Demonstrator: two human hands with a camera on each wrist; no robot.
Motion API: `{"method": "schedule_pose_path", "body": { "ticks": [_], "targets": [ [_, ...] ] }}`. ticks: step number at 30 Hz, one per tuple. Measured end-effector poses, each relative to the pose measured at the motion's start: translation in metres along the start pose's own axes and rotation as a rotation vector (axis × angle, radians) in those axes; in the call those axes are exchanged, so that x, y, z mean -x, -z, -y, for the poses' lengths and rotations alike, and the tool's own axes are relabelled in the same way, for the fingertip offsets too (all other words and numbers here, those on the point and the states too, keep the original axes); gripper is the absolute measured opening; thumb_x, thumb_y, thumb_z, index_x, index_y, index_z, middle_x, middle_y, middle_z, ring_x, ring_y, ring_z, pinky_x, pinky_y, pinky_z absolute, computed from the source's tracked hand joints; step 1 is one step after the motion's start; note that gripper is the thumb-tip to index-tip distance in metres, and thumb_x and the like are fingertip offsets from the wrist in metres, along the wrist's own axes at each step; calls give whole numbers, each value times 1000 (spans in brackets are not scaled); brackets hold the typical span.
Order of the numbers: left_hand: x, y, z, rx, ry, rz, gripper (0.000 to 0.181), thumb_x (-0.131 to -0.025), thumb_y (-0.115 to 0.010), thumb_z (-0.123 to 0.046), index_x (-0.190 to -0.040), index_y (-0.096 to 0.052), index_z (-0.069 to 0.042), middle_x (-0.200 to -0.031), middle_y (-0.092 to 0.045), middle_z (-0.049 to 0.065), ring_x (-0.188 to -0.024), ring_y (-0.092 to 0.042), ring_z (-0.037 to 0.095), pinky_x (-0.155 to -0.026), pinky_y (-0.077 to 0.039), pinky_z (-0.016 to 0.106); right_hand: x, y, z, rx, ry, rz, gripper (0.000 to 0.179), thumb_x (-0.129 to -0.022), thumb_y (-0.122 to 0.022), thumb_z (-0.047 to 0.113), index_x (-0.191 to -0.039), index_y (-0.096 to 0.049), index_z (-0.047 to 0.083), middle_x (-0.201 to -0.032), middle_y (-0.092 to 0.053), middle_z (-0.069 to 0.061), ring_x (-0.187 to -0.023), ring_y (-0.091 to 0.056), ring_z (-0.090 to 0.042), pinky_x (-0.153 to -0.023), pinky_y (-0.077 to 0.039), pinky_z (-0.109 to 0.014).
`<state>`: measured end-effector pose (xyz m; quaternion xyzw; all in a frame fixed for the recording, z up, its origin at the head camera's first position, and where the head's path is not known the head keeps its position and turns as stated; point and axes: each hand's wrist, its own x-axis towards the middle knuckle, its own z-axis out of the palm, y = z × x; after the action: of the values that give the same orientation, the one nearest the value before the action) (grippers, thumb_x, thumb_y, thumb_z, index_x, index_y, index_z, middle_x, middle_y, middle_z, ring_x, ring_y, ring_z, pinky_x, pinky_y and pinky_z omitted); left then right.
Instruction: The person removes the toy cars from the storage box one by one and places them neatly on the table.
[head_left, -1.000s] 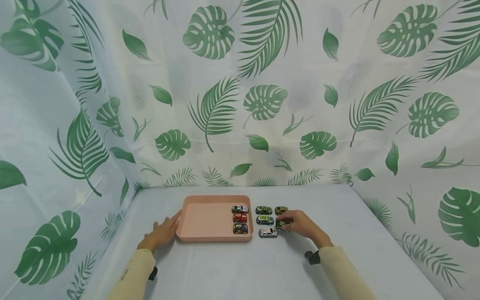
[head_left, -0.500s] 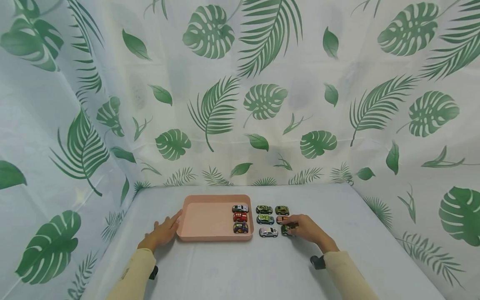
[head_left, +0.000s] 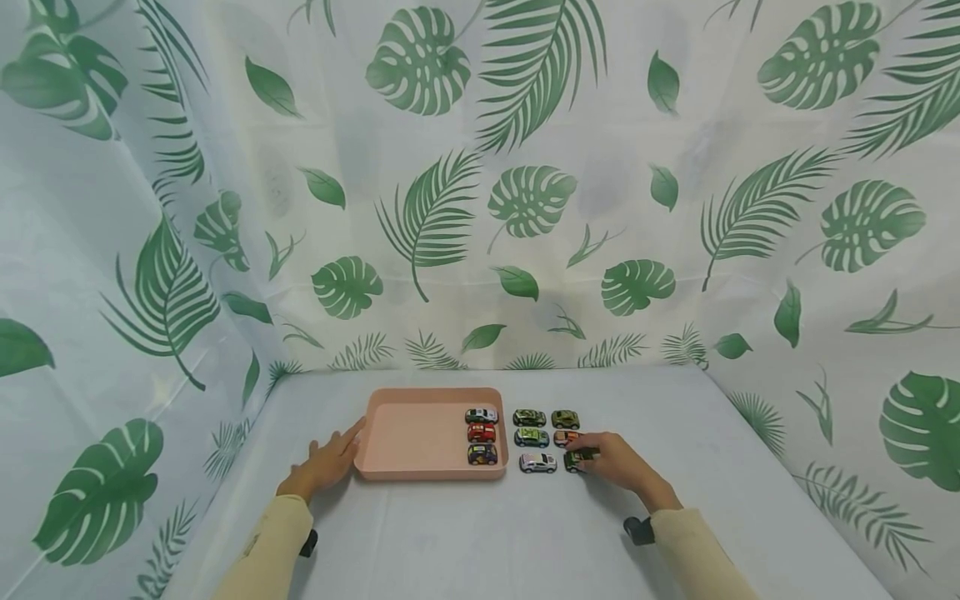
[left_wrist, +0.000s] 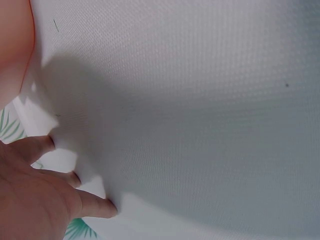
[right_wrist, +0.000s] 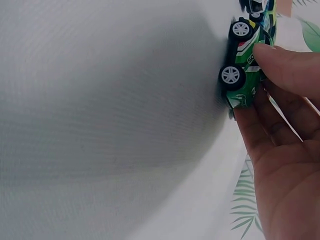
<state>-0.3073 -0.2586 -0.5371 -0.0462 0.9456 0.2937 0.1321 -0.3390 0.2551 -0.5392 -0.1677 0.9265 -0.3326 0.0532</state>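
My right hand (head_left: 618, 461) pinches a green toy car (head_left: 576, 460) at the front of the right-hand column of cars. In the right wrist view the thumb lies on the side of this green toy car (right_wrist: 246, 62), whose wheels face the camera. Just behind it is an orange toy car (head_left: 566, 437), partly hidden by the fingers. My left hand (head_left: 322, 467) touches the left side of a pink tray (head_left: 408, 437), its fingers extended. Along the tray's right side stand a white-and-green car (head_left: 481, 416), a red car (head_left: 481, 432) and a dark blue car (head_left: 482, 454).
Between tray and right hand are a camouflage car (head_left: 529, 417), a lime-green car (head_left: 532, 437) and a silver car (head_left: 537, 462). An olive car (head_left: 566, 419) sits at the back right. A leaf-printed curtain (head_left: 450, 208) bounds the white table (head_left: 480, 533) behind and at both sides.
My right hand has moved the green car toward the front and slightly right, bringing the orange car into view and placing the green one beside the silver car. The left hand and tray stay put.
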Motion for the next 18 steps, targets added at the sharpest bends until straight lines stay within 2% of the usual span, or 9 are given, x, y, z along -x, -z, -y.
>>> {"method": "schedule_pose_path", "body": {
  "ticks": [6,12,18],
  "targets": [
    [-2,-3,1,2,7,5,58,-117,-34,-42,-171,-28,-21,-170,-15,36,-150,3,71,-108,0,91,2,-3,0,-7,-23,-13,32,-86,-79,-9,-114,-82,6,-127,-74,-18,-131,-60,-50,-110,-44,-66],
    [1,-1,-1,8,7,6,58,-117,-35,-40,-170,-28,-20,-169,-15,37,-150,3,71,-108,1,91,2,-3,2,-7,-46,-35,33,-86,-80,-5,-116,-82,7,-129,-73,-20,-131,-60,-49,-110,-45,-66],
    [0,0,-2,18,1,5,57,-117,-33,-41,-171,-28,-21,-170,-15,37,-150,4,71,-107,2,91,-1,0,5,-30,-36,-106,33,-88,-81,5,-121,-80,5,-121,-76,-14,-119,-67,-41,-105,-49,-63]
  ]
}}
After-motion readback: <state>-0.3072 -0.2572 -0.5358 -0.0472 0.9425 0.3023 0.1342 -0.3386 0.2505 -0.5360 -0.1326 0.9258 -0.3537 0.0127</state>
